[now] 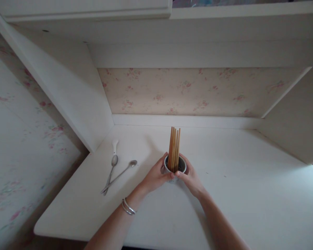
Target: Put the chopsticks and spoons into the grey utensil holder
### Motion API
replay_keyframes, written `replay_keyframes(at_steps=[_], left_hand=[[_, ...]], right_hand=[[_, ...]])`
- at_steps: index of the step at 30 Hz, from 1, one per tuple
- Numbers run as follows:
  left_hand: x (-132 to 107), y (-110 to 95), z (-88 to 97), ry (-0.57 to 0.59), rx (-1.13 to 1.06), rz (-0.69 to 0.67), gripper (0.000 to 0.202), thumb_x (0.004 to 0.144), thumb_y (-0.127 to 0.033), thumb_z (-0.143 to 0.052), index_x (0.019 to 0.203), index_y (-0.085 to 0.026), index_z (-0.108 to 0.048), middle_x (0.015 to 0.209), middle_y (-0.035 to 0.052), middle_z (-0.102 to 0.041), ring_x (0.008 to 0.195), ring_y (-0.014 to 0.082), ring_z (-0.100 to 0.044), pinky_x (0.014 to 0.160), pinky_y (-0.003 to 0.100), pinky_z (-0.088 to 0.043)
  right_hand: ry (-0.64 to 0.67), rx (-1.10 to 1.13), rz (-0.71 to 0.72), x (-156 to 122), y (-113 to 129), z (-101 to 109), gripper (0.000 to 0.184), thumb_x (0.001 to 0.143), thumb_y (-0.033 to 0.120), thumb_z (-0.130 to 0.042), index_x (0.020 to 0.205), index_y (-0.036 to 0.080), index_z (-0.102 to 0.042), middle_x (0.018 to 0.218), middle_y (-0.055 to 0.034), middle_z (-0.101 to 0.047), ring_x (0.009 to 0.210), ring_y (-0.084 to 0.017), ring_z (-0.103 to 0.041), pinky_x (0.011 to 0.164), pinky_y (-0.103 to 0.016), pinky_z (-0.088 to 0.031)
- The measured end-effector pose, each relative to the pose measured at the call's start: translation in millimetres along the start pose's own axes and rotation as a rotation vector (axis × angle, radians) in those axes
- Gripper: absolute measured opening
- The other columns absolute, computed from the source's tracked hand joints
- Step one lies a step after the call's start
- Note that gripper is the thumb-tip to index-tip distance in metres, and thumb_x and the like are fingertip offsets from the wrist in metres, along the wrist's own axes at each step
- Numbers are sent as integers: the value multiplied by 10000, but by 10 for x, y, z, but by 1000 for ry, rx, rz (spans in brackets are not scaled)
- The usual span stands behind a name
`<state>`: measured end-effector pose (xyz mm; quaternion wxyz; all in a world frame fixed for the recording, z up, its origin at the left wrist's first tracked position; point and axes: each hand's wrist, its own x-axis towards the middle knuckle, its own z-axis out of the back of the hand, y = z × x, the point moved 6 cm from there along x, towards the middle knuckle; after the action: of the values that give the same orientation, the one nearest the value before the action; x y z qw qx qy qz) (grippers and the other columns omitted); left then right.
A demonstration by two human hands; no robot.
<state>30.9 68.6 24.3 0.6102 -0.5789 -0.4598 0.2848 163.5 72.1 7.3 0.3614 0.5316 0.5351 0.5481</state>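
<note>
Both my hands are wrapped round a light-coloured utensil holder (171,180) with small holes in its front. My left hand (156,175), with silver bangles on its wrist, grips the left side. On the right side my right hand (191,175) holds it, the two thumbs nearly meeting at the front rim. Several wooden chopsticks (174,149) stand upright in the holder, leaning together. To the left, two long metal spoons (120,177) lie crossed on the desk. A white spoon (115,146) lies just behind them.
The white desktop (237,201) has a rounded front left corner. Side panels (67,83) and an overhead shelf (198,31) enclose the back. Flowered wallpaper (172,92) shows behind. A few tiny specks lie right of the holder.
</note>
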Motion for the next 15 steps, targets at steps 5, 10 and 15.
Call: replay_keyframes(at_steps=[5, 10, 15], left_hand=[[-234, -201, 394, -140, 715, 40, 459, 801, -427, -668, 1204, -214, -613, 1185, 85, -636, 1061, 232, -588, 952, 347, -437], [-497, -310, 964, -167, 1338, 217, 215, 883, -275, -515, 1031, -185, -642, 1028, 72, -667, 974, 224, -597, 892, 336, -427], [-661, -277, 1419, -146, 1601, 490, 210, 872, -355, -514, 946, -195, -629, 1007, 88, -668, 951, 248, -602, 787, 314, -426]], right_hand=[[-27, -38, 27, -13, -52, 28, 773, 656, 482, -805, 1315, 246, -475, 1289, -106, -611, 1207, -304, -552, 1033, -472, -411], [-35, -60, -2, -19, -89, 38, 775, 665, 453, -800, 1326, 234, -459, 1290, -105, -603, 1201, -287, -549, 1042, -471, -397], [-21, -38, -9, -33, -75, 35, 779, 680, 429, -798, 1339, 236, -430, 1289, -107, -594, 1191, -282, -553, 1022, -462, -416]])
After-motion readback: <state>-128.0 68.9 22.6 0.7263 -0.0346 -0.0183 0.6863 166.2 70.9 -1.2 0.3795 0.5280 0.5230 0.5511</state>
